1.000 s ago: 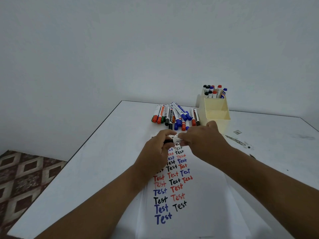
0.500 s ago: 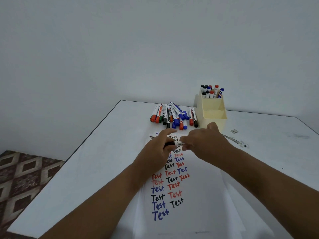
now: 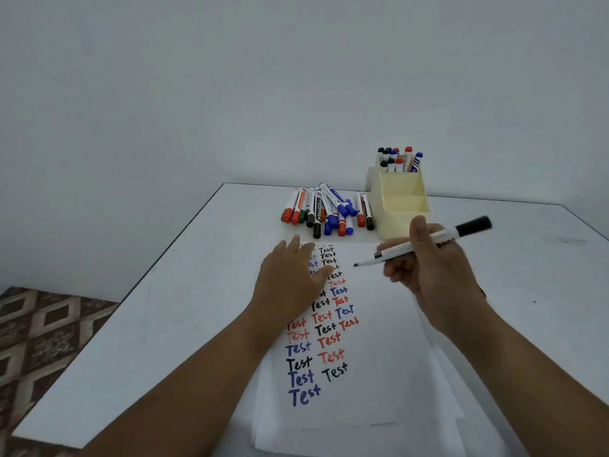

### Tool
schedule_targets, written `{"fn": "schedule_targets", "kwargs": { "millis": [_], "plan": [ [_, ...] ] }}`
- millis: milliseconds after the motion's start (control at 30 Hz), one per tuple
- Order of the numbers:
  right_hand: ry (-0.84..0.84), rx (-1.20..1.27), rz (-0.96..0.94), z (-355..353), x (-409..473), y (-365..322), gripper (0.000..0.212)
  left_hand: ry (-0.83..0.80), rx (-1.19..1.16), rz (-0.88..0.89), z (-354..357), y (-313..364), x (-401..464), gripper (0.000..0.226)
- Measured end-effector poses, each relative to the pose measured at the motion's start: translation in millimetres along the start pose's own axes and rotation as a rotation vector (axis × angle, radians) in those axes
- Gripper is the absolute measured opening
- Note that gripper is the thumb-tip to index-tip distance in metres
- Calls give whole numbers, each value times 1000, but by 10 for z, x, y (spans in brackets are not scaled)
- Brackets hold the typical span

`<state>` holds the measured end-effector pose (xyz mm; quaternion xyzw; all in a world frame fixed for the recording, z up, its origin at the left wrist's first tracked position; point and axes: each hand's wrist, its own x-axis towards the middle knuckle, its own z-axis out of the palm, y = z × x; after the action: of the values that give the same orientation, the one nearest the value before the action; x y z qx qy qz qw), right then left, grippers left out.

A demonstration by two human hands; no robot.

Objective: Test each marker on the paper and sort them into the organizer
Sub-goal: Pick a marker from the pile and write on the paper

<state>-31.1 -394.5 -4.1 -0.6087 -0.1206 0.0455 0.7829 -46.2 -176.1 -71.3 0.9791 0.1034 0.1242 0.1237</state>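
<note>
My right hand (image 3: 435,268) grips a white marker (image 3: 418,245) with its black cap on the back end and its bare tip pointing left, just above the paper (image 3: 379,324). My left hand (image 3: 290,278) lies flat with straight fingers on the paper's upper left, over the rows of "Test" written in black, red and blue. A pile of several capped markers (image 3: 326,212) lies on the table beyond the paper. The cream organizer (image 3: 400,206) stands to the right of the pile, with several markers (image 3: 398,158) upright in its back compartment.
The white table (image 3: 184,308) ends at a dark edge on the left, with patterned floor (image 3: 39,334) below. A plain wall stands close behind the table. Small dark marks dot the table's right side (image 3: 563,240).
Both hands held the marker together over the paper's top. Now they are apart: the right hand carries the uncapped marker to the right, and the left hand has flattened onto the paper.
</note>
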Motion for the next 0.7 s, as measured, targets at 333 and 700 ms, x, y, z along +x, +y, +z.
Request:
{"fn": "schedule_targets", "kwargs": {
  "millis": [333, 700],
  "plan": [
    [-243, -118, 190, -57, -219, 399, 38, -87, 118, 41, 76, -60, 95, 76],
    [-331, -353, 70, -35, -332, 403, 17, -151, 169, 46, 136, -106, 162, 93]
  ]
}}
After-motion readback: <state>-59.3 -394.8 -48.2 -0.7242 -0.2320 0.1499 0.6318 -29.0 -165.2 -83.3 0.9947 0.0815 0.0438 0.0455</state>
